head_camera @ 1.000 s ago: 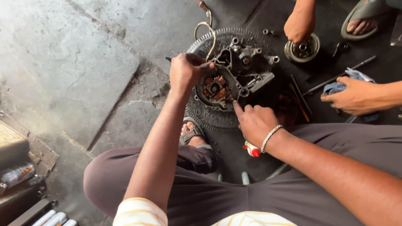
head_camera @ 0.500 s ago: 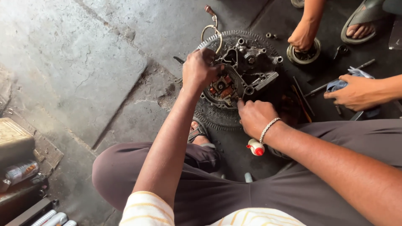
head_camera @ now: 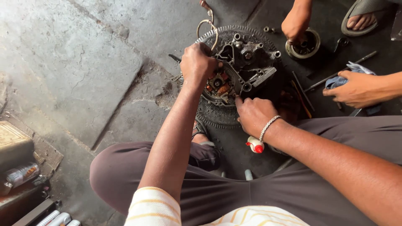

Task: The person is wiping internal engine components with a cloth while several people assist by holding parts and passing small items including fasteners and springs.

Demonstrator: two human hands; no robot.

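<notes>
Grey metal engine cover (head_camera: 247,67) sits on a round toothed disc (head_camera: 217,119) on the concrete floor (head_camera: 83,62), straight ahead of your knees. Since a second ago your left hand (head_camera: 197,62) has slid up from the cover's left edge toward its top-left corner; it is now closed in a fist over something at that corner, by the wire ring (head_camera: 208,31). What it grips is hidden under the fingers, cannot tell. Your right hand (head_camera: 254,115) has barely moved: it rests at the cover's lower edge, fingers loosely curled, index tip touching the rim beside the copper coils (head_camera: 220,86), holding nothing visible. So the left does the work, the right only steadies. A small white bottle with red cap (head_camera: 254,145) lies just below your right wrist. Right of the cover, another person's hand (head_camera: 295,25) has shifted onto a round metal part (head_camera: 312,44); a second one (head_camera: 356,88) presses a blue rag (head_camera: 354,69).
</notes>
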